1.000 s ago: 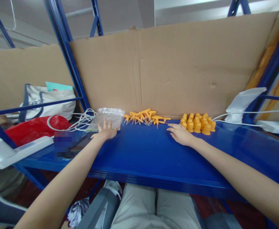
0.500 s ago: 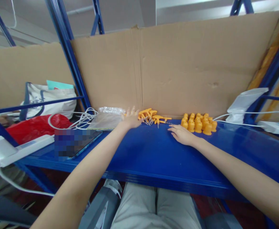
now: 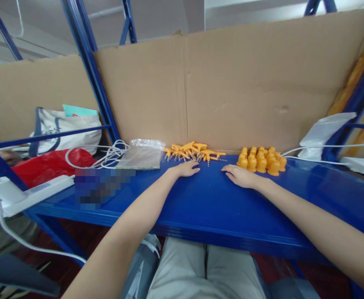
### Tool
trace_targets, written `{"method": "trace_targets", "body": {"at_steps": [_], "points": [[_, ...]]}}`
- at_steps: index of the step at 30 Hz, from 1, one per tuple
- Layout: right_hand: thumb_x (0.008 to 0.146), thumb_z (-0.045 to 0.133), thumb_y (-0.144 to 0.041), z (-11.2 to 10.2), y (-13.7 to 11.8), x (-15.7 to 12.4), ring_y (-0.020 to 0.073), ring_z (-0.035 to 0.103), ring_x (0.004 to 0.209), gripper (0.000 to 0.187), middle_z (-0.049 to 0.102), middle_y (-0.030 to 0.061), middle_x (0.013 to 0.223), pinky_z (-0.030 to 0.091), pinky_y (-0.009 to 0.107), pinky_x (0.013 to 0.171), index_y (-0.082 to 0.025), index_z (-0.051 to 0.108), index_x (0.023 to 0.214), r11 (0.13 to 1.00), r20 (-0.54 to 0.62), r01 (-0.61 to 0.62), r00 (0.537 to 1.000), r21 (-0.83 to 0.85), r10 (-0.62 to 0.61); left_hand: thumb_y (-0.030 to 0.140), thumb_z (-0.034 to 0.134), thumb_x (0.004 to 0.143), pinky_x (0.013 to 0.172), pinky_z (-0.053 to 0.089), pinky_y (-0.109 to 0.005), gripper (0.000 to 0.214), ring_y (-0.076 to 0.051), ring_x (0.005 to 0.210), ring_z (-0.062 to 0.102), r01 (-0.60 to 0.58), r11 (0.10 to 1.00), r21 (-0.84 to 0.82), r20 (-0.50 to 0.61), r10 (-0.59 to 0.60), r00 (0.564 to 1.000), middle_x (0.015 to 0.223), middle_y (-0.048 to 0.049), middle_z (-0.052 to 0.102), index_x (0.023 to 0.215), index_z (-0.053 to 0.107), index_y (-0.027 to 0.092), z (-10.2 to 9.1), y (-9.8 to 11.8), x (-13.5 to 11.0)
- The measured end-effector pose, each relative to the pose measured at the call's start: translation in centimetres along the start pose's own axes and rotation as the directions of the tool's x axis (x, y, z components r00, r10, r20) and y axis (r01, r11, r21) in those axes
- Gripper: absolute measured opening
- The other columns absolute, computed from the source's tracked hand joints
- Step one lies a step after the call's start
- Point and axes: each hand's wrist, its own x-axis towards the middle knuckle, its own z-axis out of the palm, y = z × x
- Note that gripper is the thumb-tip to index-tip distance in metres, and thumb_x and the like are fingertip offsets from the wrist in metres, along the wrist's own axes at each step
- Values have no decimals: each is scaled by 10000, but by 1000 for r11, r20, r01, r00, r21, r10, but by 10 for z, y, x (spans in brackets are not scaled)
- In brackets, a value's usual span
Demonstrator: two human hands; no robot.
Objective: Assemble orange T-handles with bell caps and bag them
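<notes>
Front half of the blue shelf [image 3: 216,211] is bare from its front edge up to the hands, with open room between and beside both forearms. Left hand [image 3: 186,169] lies palm down on the shelf about mid-width, fingers [image 3: 193,164] straight and loosely together, holding nothing. Right hand [image 3: 239,175] is just to its right, also flat, fingers slightly spread, holding nothing; the two hands are near each other but apart. Orange pronged pieces [image 3: 190,150], with small metal bits attached, are heaped just beyond the left fingertips; can't tell if they touch. Orange bell-shaped pieces [image 3: 262,160] stand clustered just beyond and right of the right hand, by the back edge. Clear plastic bags [image 3: 143,153] lie left of the pronged heap, white cables [image 3: 107,154] further left. Cardboard sheet [image 3: 238,91] walls off the back edge.
</notes>
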Motion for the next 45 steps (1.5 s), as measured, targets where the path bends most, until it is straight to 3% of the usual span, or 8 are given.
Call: {"method": "trace_targets", "body": {"at_steps": [8, 13, 20, 26, 31, 36, 41, 45], "points": [[880, 429, -120, -1, 0, 0, 234, 615, 1174, 375, 667, 125, 1238, 476, 409, 1038, -153, 676, 1162, 1000, 8, 1, 1000, -27, 0, 358, 390, 962, 1156, 276, -288, 517, -179, 1428, 333, 7, 1000, -10, -67, -7, 998, 1544, -100, 356, 1435, 430, 153, 2, 1, 2], [880, 432, -119, -2, -2, 0, 228, 614, 1175, 375, 671, 112, 1235, 485, 403, 1029, -168, 676, 1160, 999, 1, 10, 1000, -31, -10, 390, 418, 944, 1161, 276, -318, 581, -215, 1449, 289, 62, 998, -8, -116, -62, 991, 1571, -124, 296, 1465, 384, 133, 3, 1, 2], [882, 428, -122, -2, -2, -1, 228, 614, 1175, 380, 676, 110, 1225, 486, 404, 1027, -170, 675, 1165, 999, 2, 9, 1000, -42, -9, 366, 394, 949, 1172, 245, -301, 585, -204, 1434, 323, 51, 999, -13, -101, -52, 994, 1554, -134, 328, 1469, 365, 101, 2, -1, 2], [878, 442, -126, 1, 0, 0, 236, 623, 1161, 362, 677, 123, 1219, 491, 410, 1020, -158, 679, 1151, 1000, -6, 10, 1000, -27, -10, 356, 440, 922, 1162, 287, -333, 557, -236, 1415, 360, 30, 998, -53, -187, -40, 981, 1521, -140, 393, 1412, 463, 92, 10, -6, 9], [882, 437, -120, -1, -3, 0, 250, 620, 1167, 365, 672, 138, 1225, 487, 419, 1023, -145, 674, 1158, 1000, 2, 4, 1000, -19, -4, 354, 440, 921, 1164, 293, -364, 517, -238, 1408, 375, -63, 998, -30, -296, 51, 954, 1520, -123, 403, 1381, 517, 131, 17, -5, 15], [882, 438, -113, -3, -6, 0, 248, 616, 1172, 369, 669, 146, 1227, 472, 408, 1039, -132, 671, 1168, 1000, 14, -16, 1000, -17, 16, 339, 406, 947, 1155, 303, -379, 476, -223, 1386, 410, -193, 980, 55, -366, 200, 909, 1488, -128, 454, 1362, 538, 147, 19, 10, 13], [894, 417, -118, -3, -9, -1, 254, 614, 1172, 385, 659, 151, 1244, 472, 411, 1032, -125, 657, 1195, 999, 24, -22, 999, -31, 22, 262, 455, 917, 1140, 318, -400, 442, -231, 1373, 424, -289, 930, 227, -335, 353, 873, 1469, -123, 482, 1332, 556, 149, 10, 32, 9], [904, 402, -131, -4, -9, -1, 247, 626, 1150, 382, 665, 151, 1229, 483, 399, 1013, -134, 658, 1187, 999, 23, 1, 1000, -33, -1, 201, 468, 888, 1080, 385, -413, 458, -244, 1318, 484, -301, 901, 312, -282, 390, 876, 1431, -130, 523, 1338, 542, 153, -1, 48, 20]]}}
